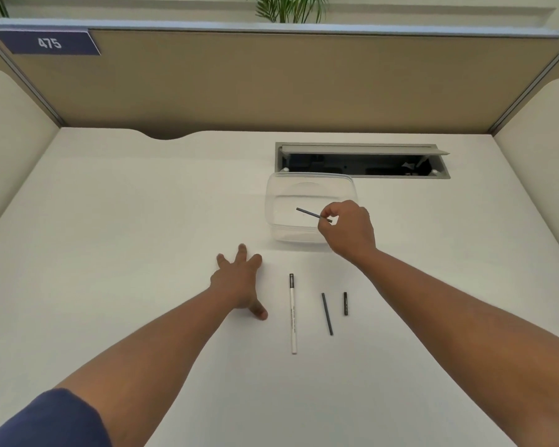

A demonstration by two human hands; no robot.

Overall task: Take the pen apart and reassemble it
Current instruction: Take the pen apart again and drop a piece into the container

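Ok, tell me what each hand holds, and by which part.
The right hand pinches a thin dark rod by its near end, over the clear container. The left hand holds nothing.

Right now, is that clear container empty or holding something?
Empty: the clear container shows only bare bottom; the thin dark rod is held above it by the right hand.

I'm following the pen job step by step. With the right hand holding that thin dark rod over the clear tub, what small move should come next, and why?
Probably bring the right hand back and lay its thin dark rod on the desk beside the white pen barrel, long dark rod and short black piece. The clear tub looks empty, and the left hand rests flat on the desk.
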